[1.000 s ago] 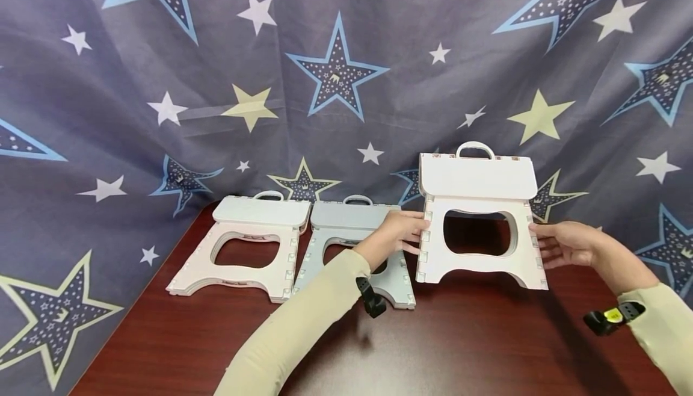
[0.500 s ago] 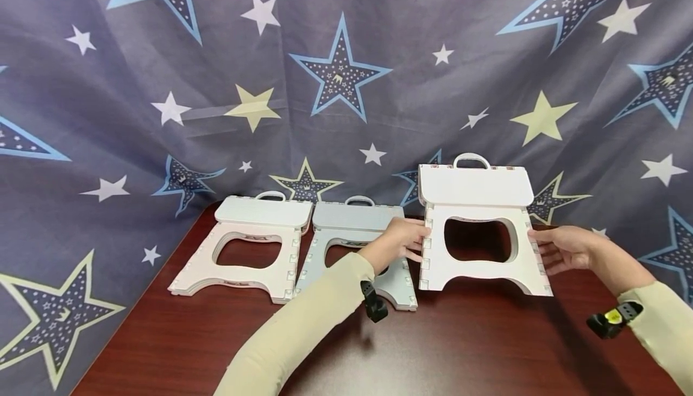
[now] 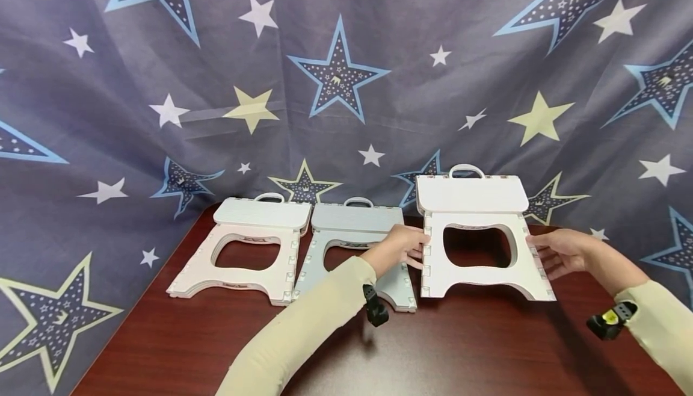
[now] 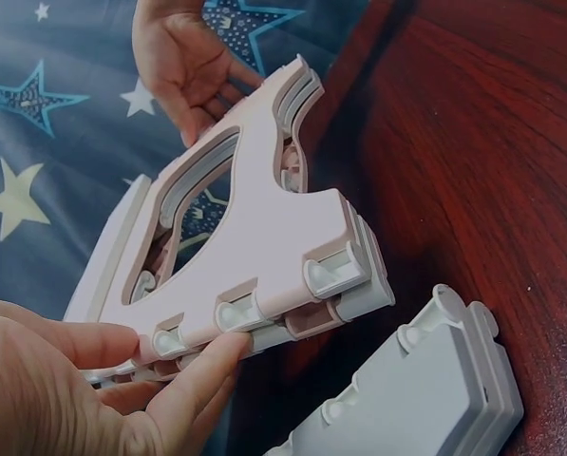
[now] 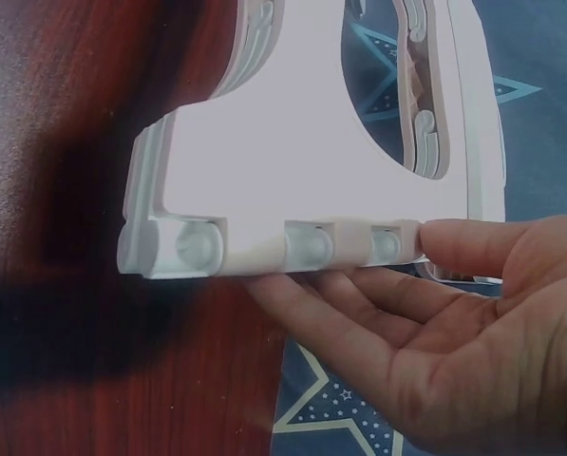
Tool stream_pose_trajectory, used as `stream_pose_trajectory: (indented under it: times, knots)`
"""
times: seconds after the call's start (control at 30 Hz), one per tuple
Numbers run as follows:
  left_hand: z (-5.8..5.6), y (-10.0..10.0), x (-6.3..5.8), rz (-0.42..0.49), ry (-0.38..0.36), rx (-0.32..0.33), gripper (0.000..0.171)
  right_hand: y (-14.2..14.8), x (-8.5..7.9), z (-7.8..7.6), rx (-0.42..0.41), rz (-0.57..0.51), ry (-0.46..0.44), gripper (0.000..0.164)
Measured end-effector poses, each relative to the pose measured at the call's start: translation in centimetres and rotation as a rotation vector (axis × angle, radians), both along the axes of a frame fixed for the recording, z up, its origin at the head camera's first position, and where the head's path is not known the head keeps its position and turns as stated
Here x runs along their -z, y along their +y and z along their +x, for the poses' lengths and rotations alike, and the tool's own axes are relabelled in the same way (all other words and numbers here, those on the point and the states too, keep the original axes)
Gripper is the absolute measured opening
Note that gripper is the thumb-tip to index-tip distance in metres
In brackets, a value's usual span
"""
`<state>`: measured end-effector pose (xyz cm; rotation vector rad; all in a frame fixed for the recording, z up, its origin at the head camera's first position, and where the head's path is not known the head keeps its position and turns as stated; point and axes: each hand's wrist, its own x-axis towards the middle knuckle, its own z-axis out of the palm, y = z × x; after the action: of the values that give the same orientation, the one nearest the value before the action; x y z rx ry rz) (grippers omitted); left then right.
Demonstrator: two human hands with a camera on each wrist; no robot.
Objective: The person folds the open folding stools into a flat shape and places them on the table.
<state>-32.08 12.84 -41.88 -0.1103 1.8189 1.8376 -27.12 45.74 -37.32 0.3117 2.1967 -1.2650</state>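
Between both hands is a folded step stool (image 3: 473, 196), pale pink with a white top panel and a loop handle at its upper end. My left hand (image 3: 402, 244) grips its left edge, thumb on the front and fingers behind, as the left wrist view shows beside the hinge knuckles. My right hand (image 3: 565, 251) pinches the opposite edge, thumb above and fingers beneath (image 5: 349, 309). The stool leans back, its lower end close over the table with a shadow under it. Just left of it lies a grey-blue folded stool (image 3: 354, 218), partly covered by my left hand and forearm.
Farther left on the dark red wooden table (image 3: 449, 348) lies another pale pink folded stool (image 3: 238, 275) with a white top. A grey star-patterned curtain (image 3: 335, 143) hangs behind the table's back edge.
The held stool has come down toward the table and tilted back a little, both hands lowering with it. The other two stools have stayed in place.
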Motion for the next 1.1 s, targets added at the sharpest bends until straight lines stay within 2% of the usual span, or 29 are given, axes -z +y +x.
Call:
stream_pose_trajectory:
  times: [0.43, 0.8, 1.1]
  knots:
    - [0.1, 0.7, 0.9, -0.039, -0.016, -0.011, 0.031, 0.1, 0.7, -0.1, -0.008, 0.042, -0.006, 0.05]
    - [0.0, 0.8, 1.0, -0.038, -0.049, -0.005, 0.025, 0.1, 0.8, -0.3, -0.033, 0.088, -0.018, 0.054]
    - [-0.1, 0.8, 1.1, -0.072, -0.073, 0.002, 0.033, -0.2, 1.4, -0.5, -0.04, 0.11, -0.022, 0.053]
